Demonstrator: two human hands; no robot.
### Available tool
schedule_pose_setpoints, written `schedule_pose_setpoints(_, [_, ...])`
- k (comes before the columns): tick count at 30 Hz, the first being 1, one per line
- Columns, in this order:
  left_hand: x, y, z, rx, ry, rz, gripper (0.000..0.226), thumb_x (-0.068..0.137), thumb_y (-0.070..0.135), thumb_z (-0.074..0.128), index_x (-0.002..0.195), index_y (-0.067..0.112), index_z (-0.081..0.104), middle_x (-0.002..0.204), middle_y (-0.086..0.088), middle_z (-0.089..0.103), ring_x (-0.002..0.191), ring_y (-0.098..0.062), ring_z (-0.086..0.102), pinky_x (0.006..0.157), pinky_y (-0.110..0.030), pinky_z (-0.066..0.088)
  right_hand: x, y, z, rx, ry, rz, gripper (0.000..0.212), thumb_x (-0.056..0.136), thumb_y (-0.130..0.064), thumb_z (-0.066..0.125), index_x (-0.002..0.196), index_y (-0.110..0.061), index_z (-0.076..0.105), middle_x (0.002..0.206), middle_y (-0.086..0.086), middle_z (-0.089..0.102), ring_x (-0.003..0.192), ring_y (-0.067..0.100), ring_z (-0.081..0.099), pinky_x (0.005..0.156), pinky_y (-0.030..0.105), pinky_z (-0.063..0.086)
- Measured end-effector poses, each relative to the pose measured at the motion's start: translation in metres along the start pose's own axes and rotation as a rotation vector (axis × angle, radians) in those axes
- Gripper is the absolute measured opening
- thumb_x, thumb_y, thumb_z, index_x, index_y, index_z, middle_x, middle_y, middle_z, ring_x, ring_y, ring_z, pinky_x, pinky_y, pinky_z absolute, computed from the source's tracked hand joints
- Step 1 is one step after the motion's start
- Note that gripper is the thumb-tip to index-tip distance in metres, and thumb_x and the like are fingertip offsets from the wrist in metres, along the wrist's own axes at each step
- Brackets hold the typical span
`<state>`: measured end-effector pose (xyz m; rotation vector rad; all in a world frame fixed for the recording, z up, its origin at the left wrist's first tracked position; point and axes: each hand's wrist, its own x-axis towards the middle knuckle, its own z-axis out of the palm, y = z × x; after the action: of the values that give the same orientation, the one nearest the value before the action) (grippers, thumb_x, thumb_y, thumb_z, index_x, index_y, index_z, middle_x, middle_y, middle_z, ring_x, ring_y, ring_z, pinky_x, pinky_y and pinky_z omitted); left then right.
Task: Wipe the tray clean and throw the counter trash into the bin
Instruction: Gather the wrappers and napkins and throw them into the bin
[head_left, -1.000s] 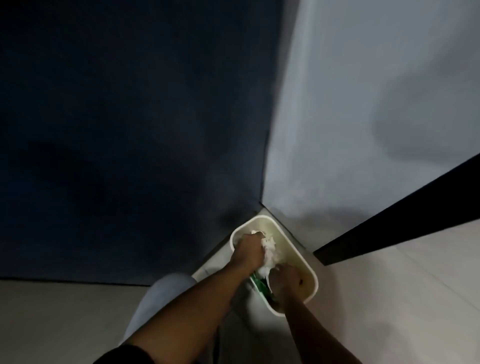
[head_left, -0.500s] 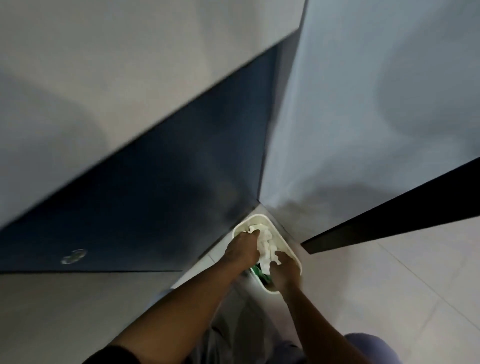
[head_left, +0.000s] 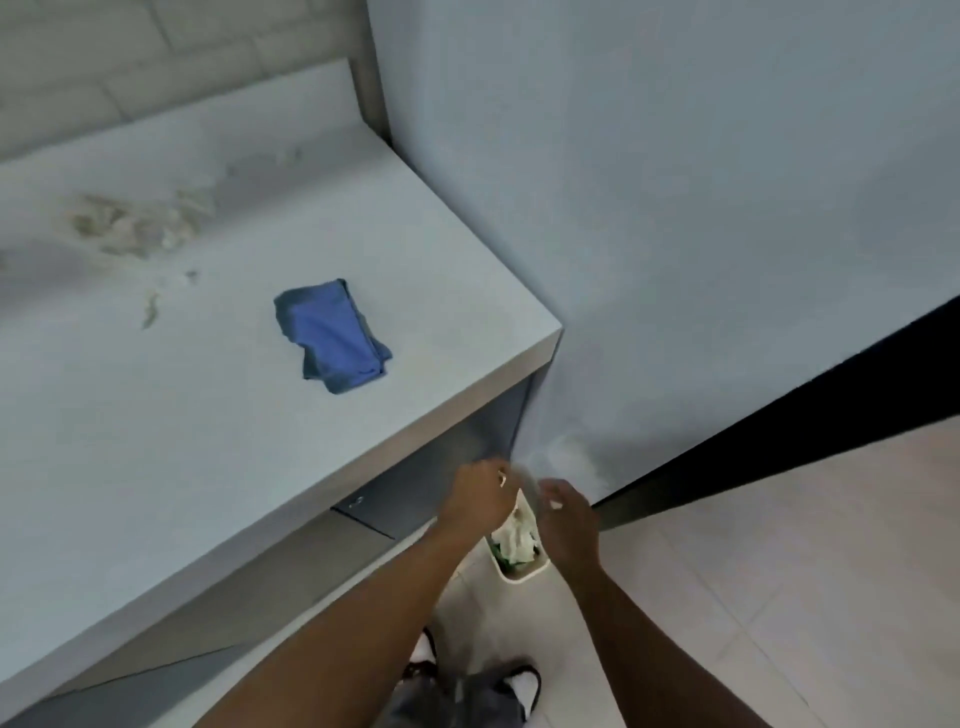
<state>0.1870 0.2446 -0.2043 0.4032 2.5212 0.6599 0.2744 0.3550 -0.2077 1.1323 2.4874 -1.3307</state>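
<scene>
Hands (head_left: 480, 493) lifted from bin (head_left: 522, 571); counter (head_left: 208, 415) visible.

both hands (head_left: 480, 493) (head_left: 566, 512) empty above bin (head_left: 519, 571) | white trash (head_left: 514, 535) inside | blue cloth (head_left: 332, 338) near counter (head_left: 156, 441) corner

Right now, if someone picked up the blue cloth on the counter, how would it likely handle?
The blue cloth lies crumpled and folded on the counter, so it is probably floppy and would drape. It looks thin, likely light. Flat, soft fabric shouldn't roll or break.
</scene>
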Motion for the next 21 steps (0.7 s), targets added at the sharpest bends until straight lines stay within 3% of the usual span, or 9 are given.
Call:
schedule_pose_setpoints(3, [-0.009, 0.02, -0.057, -0.096, 0.19, 0.049, 0.038, 0.097, 0.046, 0.042, 0.081, 0.018, 0.063, 0.08, -0.001, 0.069, 0.075, -0.02, 0.064, 0.066, -0.03, 0.048, 0.0, -0.065, -0.015, 0.065, 0.086, -0.174, 0.023, 0.096, -0.017, 0.052, 0.114, -0.019, 0.067, 0.11, -0.001, 0.07, 0.1, 0.016, 0.064, 0.082, 0.022, 0.045])
schedule_pose_setpoints(8, [-0.012, 0.004, -0.142, -0.184, 0.394, 0.047, 0.035, 0.098, 0.046, 0.043, 0.099, 0.023, 0.069, 0.094, 0.005, 0.072, 0.083, -0.013, 0.065, 0.077, -0.035, 0.054, 0.006, -0.17, -0.001, 0.109, 0.05, -0.396, 0.025, 0.1, -0.024, 0.049, 0.12, -0.024, 0.064, 0.116, -0.007, 0.067, 0.101, 0.012, 0.061, 0.085, 0.021, 0.046])
schedule_pose_setpoints(13, [-0.023, -0.076, -0.224, -0.223, 0.539, 0.026, 0.032, 0.096, 0.043, 0.042, 0.091, 0.025, 0.067, 0.083, 0.007, 0.071, 0.075, -0.013, 0.065, 0.069, -0.039, 0.056, -0.01, -0.262, 0.07, 0.134, -0.061, -0.577, 0.021, 0.096, -0.019, 0.054, 0.111, -0.023, 0.068, 0.102, -0.01, 0.07, 0.089, 0.008, 0.063, 0.074, 0.015, 0.044])
schedule_pose_setpoints(16, [-0.028, -0.14, -0.27, -0.185, 0.617, -0.016, 0.031, 0.094, 0.047, 0.043, 0.097, 0.028, 0.067, 0.094, 0.01, 0.071, 0.084, -0.011, 0.066, 0.072, -0.034, 0.055, -0.024, -0.314, 0.127, 0.143, -0.122, -0.662, 0.021, 0.095, -0.016, 0.055, 0.108, -0.024, 0.068, 0.094, -0.009, 0.069, 0.086, 0.009, 0.066, 0.072, 0.017, 0.048])
schedule_pose_setpoints(21, [-0.033, -0.25, -0.346, -0.155, 0.713, -0.116, 0.029, 0.096, 0.045, 0.049, 0.11, 0.026, 0.066, 0.106, 0.006, 0.069, 0.095, -0.014, 0.065, 0.078, -0.033, 0.054, -0.042, -0.391, 0.22, 0.027, -0.247, -0.75, 0.025, 0.092, -0.018, 0.056, 0.113, -0.026, 0.065, 0.111, -0.009, 0.067, 0.099, 0.01, 0.063, 0.08, 0.022, 0.045])
